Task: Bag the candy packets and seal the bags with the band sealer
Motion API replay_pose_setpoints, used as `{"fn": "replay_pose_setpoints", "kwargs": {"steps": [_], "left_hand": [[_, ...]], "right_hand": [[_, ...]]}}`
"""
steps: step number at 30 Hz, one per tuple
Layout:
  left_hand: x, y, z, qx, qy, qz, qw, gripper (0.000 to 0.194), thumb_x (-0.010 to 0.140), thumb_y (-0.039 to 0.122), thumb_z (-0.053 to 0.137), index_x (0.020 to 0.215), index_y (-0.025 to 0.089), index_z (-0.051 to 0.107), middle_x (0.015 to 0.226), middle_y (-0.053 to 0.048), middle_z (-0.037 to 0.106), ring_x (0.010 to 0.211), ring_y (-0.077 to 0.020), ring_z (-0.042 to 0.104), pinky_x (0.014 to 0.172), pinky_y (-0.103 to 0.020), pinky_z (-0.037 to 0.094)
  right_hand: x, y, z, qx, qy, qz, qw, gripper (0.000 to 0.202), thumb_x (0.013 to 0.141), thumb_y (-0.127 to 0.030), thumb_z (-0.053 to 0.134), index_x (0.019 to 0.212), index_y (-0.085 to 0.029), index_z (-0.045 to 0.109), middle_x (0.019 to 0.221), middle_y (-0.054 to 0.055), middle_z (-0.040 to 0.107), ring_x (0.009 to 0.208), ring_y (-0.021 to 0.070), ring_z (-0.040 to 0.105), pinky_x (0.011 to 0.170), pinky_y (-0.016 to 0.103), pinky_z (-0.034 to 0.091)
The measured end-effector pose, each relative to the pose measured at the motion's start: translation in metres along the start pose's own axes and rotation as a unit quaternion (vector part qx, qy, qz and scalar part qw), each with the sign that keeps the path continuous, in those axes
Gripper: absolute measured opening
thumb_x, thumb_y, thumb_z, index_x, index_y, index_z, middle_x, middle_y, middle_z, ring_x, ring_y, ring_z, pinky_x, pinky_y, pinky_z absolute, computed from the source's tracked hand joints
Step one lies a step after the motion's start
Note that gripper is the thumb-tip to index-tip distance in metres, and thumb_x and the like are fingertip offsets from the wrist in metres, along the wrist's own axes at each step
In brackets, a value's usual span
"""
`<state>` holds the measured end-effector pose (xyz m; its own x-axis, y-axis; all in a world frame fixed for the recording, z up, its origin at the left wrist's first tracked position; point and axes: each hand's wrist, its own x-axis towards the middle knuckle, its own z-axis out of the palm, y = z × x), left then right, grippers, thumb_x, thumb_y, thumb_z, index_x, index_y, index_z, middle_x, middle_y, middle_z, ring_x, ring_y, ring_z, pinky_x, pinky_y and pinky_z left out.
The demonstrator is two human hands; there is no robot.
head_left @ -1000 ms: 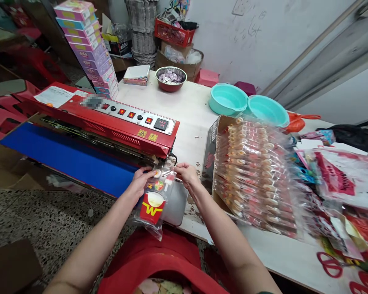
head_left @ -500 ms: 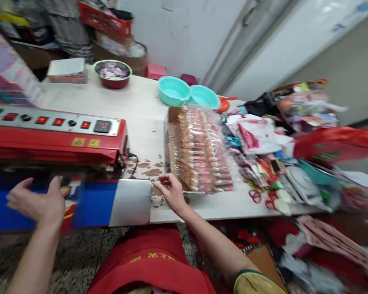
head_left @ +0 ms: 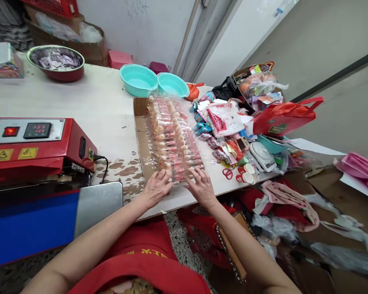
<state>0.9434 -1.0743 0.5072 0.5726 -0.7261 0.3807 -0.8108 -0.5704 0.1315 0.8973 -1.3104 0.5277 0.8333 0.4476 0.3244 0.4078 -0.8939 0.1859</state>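
At the near end of a shallow cardboard box [head_left: 145,157], my left hand [head_left: 158,188] rests its fingers on the closest of several clear-wrapped packets [head_left: 171,139]. The packets stand in two rows, with peach-coloured rounded ends and pink-red parts showing through the plastic. My right hand [head_left: 202,188] touches the same near end at its right corner, fingers bent and spread. Both hands look open, and neither lifts a packet. Some fingertips are hard to make out against the shiny wrap.
To the left is a red machine [head_left: 43,143] with a blue conveyor belt [head_left: 33,228] and metal end plate [head_left: 99,204]. Two turquoise basins [head_left: 138,79] and a bowl of small packets [head_left: 57,75] stand behind. Red-handled scissors [head_left: 227,174], paper cups and a red bag [head_left: 285,118] lie right.
My left hand has left the conveyor belt and come right to the box. My right hand has moved from beside the metal plate to the box's near end. The view has turned right.
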Motion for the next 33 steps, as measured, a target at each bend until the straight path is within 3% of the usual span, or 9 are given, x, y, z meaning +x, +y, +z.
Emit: {"fn": "replay_pose_setpoints", "kwargs": {"steps": [3,8,10,14,16,18,24,28,33], "left_hand": [[0.000,-0.014,-0.025,0.003,0.036,0.011,0.999,0.018,0.084,0.018,0.059,0.099,0.023,0.067,0.132,-0.011,0.055,0.125,-0.0290,0.046,0.098,-0.047,0.041],[0.007,-0.032,-0.108,-0.178,0.078,-0.017,0.981,0.014,0.088,0.030,0.057,0.088,0.019,0.065,0.128,-0.013,0.059,0.120,-0.0277,0.052,0.096,-0.046,0.044],[0.009,-0.037,-0.141,-0.342,0.091,-0.068,0.933,0.015,0.089,0.027,0.055,0.081,0.017,0.062,0.117,-0.012,0.066,0.109,-0.0218,0.060,0.092,-0.039,0.048],[0.001,-0.050,-0.176,-0.598,0.154,-0.261,0.742,0.021,0.083,0.029,0.064,0.101,0.018,0.061,0.099,-0.007,0.072,0.084,-0.0147,0.066,0.075,-0.027,0.053],[-0.010,-0.059,-0.175,-0.631,0.180,-0.343,0.672,0.032,0.078,0.034,0.069,0.104,0.016,0.064,0.093,-0.007,0.072,0.077,-0.0138,0.065,0.069,-0.025,0.053],[-0.026,-0.068,-0.165,-0.634,0.195,-0.409,0.627,0.032,0.073,0.039,0.072,0.092,0.013,0.070,0.087,-0.008,0.072,0.072,-0.0142,0.064,0.065,-0.025,0.052],[-0.077,-0.086,-0.118,-0.609,0.315,-0.542,0.486,0.035,0.059,0.042,0.080,0.073,0.013,0.069,0.078,-0.007,0.072,0.064,-0.0142,0.063,0.054,-0.023,0.050],[-0.107,-0.091,-0.106,-0.591,0.332,-0.583,0.448,0.039,0.061,0.047,0.077,0.080,0.014,0.069,0.079,-0.007,0.072,0.061,-0.0132,0.062,0.048,-0.019,0.045],[-0.137,-0.093,-0.106,-0.604,0.290,-0.604,0.432,0.036,0.053,0.037,0.083,0.075,0.012,0.071,0.073,-0.007,0.071,0.060,-0.0146,0.062,0.050,-0.023,0.047]], "right_hand": [[0.008,0.007,-0.018,0.006,0.003,-0.023,1.000,0.019,0.081,-0.034,0.071,0.097,-0.027,0.066,0.132,0.009,0.057,0.130,0.0301,0.042,0.109,0.053,0.035],[0.060,0.004,-0.097,0.188,0.053,-0.061,0.979,0.009,0.081,-0.031,0.070,0.081,-0.023,0.066,0.127,0.007,0.062,0.128,0.0277,0.048,0.106,0.049,0.043],[0.090,-0.005,-0.124,0.321,0.052,-0.051,0.944,0.003,0.083,-0.024,0.068,0.082,-0.023,0.066,0.118,0.006,0.067,0.119,0.0246,0.057,0.100,0.043,0.050],[0.145,-0.037,-0.137,0.507,0.084,0.050,0.856,0.003,0.081,-0.024,0.070,0.079,-0.021,0.070,0.093,0.005,0.075,0.088,0.0212,0.071,0.082,0.036,0.059],[0.166,-0.056,-0.122,0.571,0.082,0.112,0.809,0.008,0.077,-0.027,0.074,0.076,-0.019,0.071,0.085,0.005,0.075,0.079,0.0201,0.071,0.075,0.035,0.059],[0.180,-0.076,-0.099,0.619,0.052,0.159,0.768,0.013,0.072,-0.031,0.077,0.074,-0.019,0.073,0.078,0.004,0.075,0.073,0.0190,0.070,0.071,0.033,0.059],[0.194,-0.134,-0.031,0.698,-0.090,0.248,0.665,0.026,0.057,-0.035,0.085,0.070,-0.016,0.074,0.069,0.004,0.073,0.062,0.0161,0.066,0.063,0.029,0.055],[0.194,-0.164,-0.004,0.727,-0.125,0.285,0.612,0.029,0.052,-0.036,0.087,0.067,-0.016,0.072,0.063,0.002,0.070,0.057,0.0134,0.062,0.058,0.026,0.052],[0.192,-0.185,0.008,0.731,-0.169,0.289,0.595,0.031,0.050,-0.036,0.088,0.067,-0.016,0.072,0.065,0.003,0.071,0.058,0.0140,0.063,0.058,0.026,0.052]]}}
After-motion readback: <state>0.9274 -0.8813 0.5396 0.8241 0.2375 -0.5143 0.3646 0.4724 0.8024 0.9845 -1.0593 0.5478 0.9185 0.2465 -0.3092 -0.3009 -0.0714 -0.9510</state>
